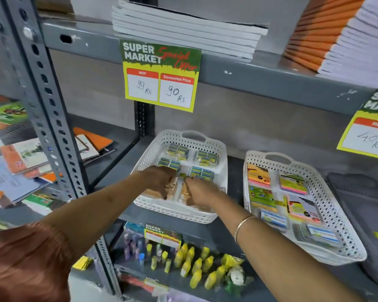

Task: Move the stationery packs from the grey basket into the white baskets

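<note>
Two white perforated baskets stand on the grey middle shelf. The left white basket [153,147] holds blue and yellow stationery packs [202,159] at the back and tan packs [171,191] at the front. Both hands reach into it. My left hand [159,176] rests with fingers curled on the tan packs. My right hand [200,190] grips a tan pack beside it. The right white basket [336,205] holds colourful sticky-note packs [291,182] and flat clear packs [320,233]. A grey basket [362,205] lies at the far right, partly cut off.
Stacks of white notebooks [183,27] and orange-spined books [336,33] sit on the upper shelf. Price signs [159,76] hang from its edge. Yellow glue bottles [196,267] fill the lower shelf. A slotted steel upright [46,101] stands left, with notebooks [20,158] beyond.
</note>
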Demonstrator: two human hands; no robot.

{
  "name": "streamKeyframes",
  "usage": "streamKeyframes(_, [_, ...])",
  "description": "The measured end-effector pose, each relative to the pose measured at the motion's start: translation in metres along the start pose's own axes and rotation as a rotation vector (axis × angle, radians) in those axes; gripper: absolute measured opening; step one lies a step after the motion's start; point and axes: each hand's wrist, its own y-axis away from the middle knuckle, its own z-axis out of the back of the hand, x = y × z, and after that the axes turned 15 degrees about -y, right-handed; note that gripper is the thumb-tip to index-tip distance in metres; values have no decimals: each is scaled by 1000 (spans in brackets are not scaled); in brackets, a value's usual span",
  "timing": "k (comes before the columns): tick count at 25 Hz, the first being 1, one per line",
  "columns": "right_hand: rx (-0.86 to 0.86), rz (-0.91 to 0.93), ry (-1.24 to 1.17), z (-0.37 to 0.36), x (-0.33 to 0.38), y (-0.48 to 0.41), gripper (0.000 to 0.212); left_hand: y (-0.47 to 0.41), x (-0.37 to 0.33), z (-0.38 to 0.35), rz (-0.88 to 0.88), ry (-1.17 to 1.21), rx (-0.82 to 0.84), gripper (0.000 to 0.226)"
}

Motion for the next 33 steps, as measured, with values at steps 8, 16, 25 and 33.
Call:
streamKeyframes(8, [20,-10,-62,2,1,4,69,7,-4,9,-43,-86,26,60])
streamKeyframes(16, [-118,-172,-251,38,-50,-55,60,-30,27,24,111,260,-220,65])
streamKeyframes(25, [15,-146,-166,14,-64,-86,75,-76,39,-1,-13,25,-97,48])
streamKeyframes(33, [-75,-131,-229,22,-61,-71,89,-69,38,-2,38,-24,-139,79])
